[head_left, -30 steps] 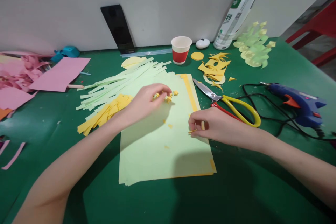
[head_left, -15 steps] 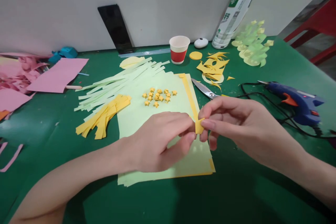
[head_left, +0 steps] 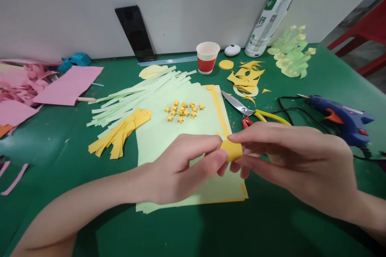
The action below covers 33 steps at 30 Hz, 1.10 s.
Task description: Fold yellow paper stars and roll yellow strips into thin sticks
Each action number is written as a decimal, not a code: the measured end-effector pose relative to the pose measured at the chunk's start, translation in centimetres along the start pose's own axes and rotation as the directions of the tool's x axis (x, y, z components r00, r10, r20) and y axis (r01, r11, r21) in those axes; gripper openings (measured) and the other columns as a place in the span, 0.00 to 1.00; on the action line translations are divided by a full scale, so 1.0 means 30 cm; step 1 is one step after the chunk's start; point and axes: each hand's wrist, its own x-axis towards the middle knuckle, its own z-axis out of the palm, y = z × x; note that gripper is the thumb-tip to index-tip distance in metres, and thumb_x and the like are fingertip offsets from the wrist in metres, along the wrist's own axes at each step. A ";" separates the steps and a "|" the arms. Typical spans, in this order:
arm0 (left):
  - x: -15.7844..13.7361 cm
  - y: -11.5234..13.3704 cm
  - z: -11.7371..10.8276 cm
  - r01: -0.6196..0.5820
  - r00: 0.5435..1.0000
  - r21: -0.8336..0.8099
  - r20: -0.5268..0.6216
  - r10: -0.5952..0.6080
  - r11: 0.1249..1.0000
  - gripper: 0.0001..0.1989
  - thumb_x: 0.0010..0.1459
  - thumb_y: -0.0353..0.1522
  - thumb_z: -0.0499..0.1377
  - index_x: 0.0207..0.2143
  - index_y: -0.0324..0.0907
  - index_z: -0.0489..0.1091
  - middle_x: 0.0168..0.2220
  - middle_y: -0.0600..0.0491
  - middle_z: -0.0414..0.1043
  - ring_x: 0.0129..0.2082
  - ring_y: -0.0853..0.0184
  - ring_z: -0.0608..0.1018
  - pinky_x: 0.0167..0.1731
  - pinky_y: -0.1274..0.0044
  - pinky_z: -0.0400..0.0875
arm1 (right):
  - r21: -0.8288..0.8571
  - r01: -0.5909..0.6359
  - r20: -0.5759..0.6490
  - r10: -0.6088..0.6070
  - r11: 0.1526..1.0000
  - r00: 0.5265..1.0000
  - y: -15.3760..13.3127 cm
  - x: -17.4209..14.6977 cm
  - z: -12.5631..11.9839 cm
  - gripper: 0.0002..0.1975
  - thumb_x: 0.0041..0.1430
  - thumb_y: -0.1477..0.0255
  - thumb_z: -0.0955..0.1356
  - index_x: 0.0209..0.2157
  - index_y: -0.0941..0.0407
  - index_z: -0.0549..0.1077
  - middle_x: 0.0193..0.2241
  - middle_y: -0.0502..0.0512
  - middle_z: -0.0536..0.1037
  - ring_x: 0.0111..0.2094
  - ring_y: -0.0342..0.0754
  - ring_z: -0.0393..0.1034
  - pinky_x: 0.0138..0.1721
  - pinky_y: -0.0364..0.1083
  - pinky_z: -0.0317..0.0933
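Note:
Between my two hands is a folded yellow paper strip (head_left: 232, 151). My left hand (head_left: 187, 168) pinches its left end between thumb and forefinger. At the other end, the fingers and thumb of my right hand (head_left: 289, 160) close on the strip. Beneath them lies a stack of pale green paper sheets (head_left: 163, 140) with yellow paper along its right side. Several small folded yellow paper stars (head_left: 181, 110) rest on the top sheet. A bundle of loose yellow strips (head_left: 123, 130) lies left of the stars, beside many pale green strips (head_left: 135, 88).
Scissors (head_left: 238, 103) with red and yellow handles lie beyond my right hand, near a blue glue gun (head_left: 340, 116) and its cord. Behind stand a paper cup (head_left: 206, 64), a leaning bottle (head_left: 273, 16) and a black phone (head_left: 135, 34). Pink paper (head_left: 69, 86) lies left.
The yellow strip has turned and now shows a wider face. My right hand has shifted right and rotated, with its fingers at the strip's right end. More of the scissors' handles shows.

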 end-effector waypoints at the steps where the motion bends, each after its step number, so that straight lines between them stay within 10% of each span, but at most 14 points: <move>1: 0.000 0.001 0.000 -0.008 1.000 -0.006 0.001 0.008 1.000 0.13 0.62 0.29 0.44 0.24 0.39 0.58 0.24 0.58 0.60 0.24 0.76 0.65 0.25 0.83 0.61 | -0.044 0.038 -0.001 -0.038 0.998 0.999 0.000 0.000 0.000 0.15 0.53 0.83 0.66 0.41 0.53 0.70 0.31 0.48 0.76 0.28 0.36 0.72 0.28 0.34 0.70; 10: -0.003 0.004 -0.003 -0.025 0.998 -0.041 0.065 0.027 0.999 0.13 0.63 0.26 0.44 0.24 0.39 0.58 0.24 0.59 0.58 0.24 0.78 0.62 0.25 0.86 0.59 | -0.271 0.241 0.103 -0.221 0.932 0.970 -0.005 0.007 -0.015 0.11 0.55 0.82 0.66 0.39 0.56 0.68 0.30 0.50 0.77 0.32 0.37 0.71 0.34 0.34 0.68; 18: -0.002 -0.018 -0.006 -0.207 0.978 0.201 0.012 0.209 0.957 0.15 0.62 0.28 0.47 0.21 0.38 0.58 0.20 0.58 0.56 0.22 0.75 0.60 0.23 0.82 0.57 | -0.016 -0.042 0.133 0.044 0.999 0.990 -0.015 0.004 -0.014 0.04 0.56 0.78 0.65 0.31 0.55 0.67 0.25 0.46 0.72 0.23 0.36 0.67 0.22 0.35 0.64; 28: 0.011 -0.024 -0.011 -0.255 0.967 0.318 0.080 0.242 0.913 0.14 0.63 0.28 0.44 0.24 0.38 0.59 0.21 0.57 0.56 0.23 0.73 0.61 0.24 0.82 0.58 | 0.176 -0.362 0.335 0.290 0.915 0.897 -0.011 -0.004 -0.012 0.11 0.60 0.73 0.60 0.26 0.60 0.69 0.21 0.50 0.69 0.20 0.37 0.64 0.19 0.37 0.59; 33: 0.010 -0.019 -0.011 -0.143 0.989 0.253 0.015 0.144 0.957 0.15 0.63 0.30 0.44 0.22 0.39 0.57 0.21 0.59 0.56 0.22 0.76 0.61 0.23 0.85 0.57 | 0.053 -0.225 0.200 0.211 0.973 0.957 -0.013 0.007 -0.008 0.09 0.58 0.74 0.62 0.25 0.58 0.69 0.19 0.48 0.69 0.18 0.36 0.63 0.17 0.36 0.58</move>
